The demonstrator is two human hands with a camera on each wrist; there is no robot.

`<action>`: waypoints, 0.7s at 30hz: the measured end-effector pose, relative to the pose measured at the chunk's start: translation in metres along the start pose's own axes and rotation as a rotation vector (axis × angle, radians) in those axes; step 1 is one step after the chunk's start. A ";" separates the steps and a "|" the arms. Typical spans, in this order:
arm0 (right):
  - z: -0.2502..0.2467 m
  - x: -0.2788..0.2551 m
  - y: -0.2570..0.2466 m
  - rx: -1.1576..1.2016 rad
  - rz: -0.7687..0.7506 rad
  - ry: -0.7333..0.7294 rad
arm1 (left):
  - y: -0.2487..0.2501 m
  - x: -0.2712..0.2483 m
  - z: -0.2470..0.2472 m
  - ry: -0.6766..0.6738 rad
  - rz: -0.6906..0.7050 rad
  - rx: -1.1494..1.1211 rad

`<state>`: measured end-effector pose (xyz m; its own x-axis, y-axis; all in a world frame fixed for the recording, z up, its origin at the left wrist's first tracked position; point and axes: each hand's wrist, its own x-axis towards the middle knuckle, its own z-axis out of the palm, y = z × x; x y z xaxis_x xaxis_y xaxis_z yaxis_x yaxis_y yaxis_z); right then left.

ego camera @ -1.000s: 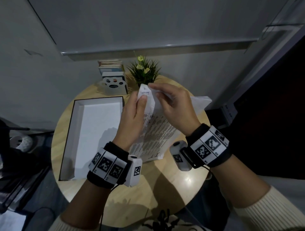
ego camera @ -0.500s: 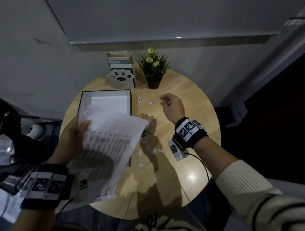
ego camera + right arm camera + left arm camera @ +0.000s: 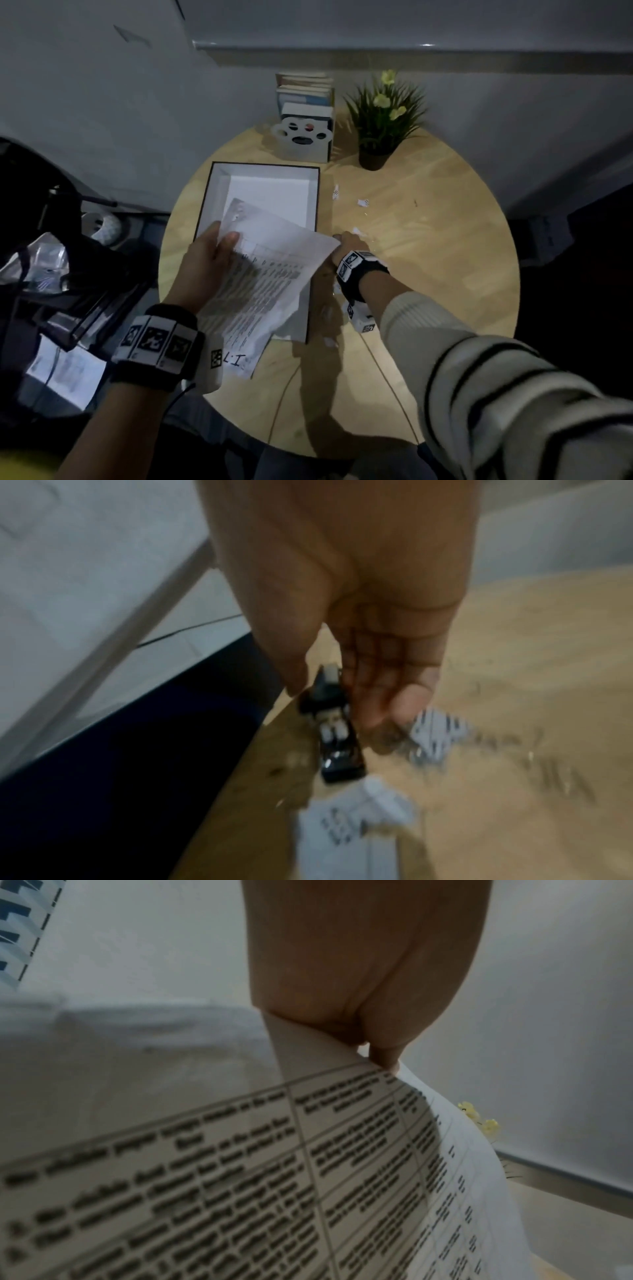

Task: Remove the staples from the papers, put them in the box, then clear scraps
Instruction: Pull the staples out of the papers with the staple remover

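My left hand [image 3: 212,253] holds the printed papers [image 3: 267,284] by their upper left edge, thumb on top, and they hang tilted over the open white box [image 3: 219,192]. The left wrist view shows the same hand [image 3: 373,1050] pinching the sheet edge [image 3: 240,1191]. My right hand [image 3: 349,240] is down on the table beside the box's right wall. In the blurred right wrist view its thumb and fingers [image 3: 341,710] flank a black staple remover [image 3: 337,739]; I cannot tell whether they pinch it. Paper scraps [image 3: 363,202] lie around.
On the far side of the round wooden table [image 3: 445,274] stand a potted plant [image 3: 383,113] and a paw-print holder with books [image 3: 303,137]. Dark clutter and loose sheets [image 3: 65,373] lie on the floor to the left. A cable runs over the table's near edge.
My left hand has carried the papers from the left up over the box. My right hand has come down from mid-table to the box's right wall.
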<state>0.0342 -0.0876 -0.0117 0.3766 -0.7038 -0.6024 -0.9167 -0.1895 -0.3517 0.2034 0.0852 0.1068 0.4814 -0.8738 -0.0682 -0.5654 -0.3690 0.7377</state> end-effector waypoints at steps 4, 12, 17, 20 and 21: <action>0.011 0.001 0.011 -0.092 -0.056 -0.094 | 0.004 0.002 0.001 -0.030 0.003 -0.020; -0.063 -0.060 0.044 0.863 0.059 0.338 | 0.018 -0.008 -0.002 -0.120 0.037 -0.062; -0.118 -0.143 0.035 1.334 -0.311 0.224 | 0.055 -0.023 0.011 -0.172 0.104 -0.040; -0.129 -0.178 0.017 1.500 -0.471 0.039 | 0.082 -0.036 0.024 -0.169 0.164 0.031; -0.129 -0.186 0.011 1.518 -0.485 0.014 | 0.089 -0.041 0.028 -0.163 0.191 0.064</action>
<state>-0.0629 -0.0469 0.1889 0.5711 -0.7903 -0.2221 0.2656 0.4338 -0.8610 0.1141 0.0795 0.1566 0.2503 -0.9672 -0.0433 -0.6791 -0.2073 0.7042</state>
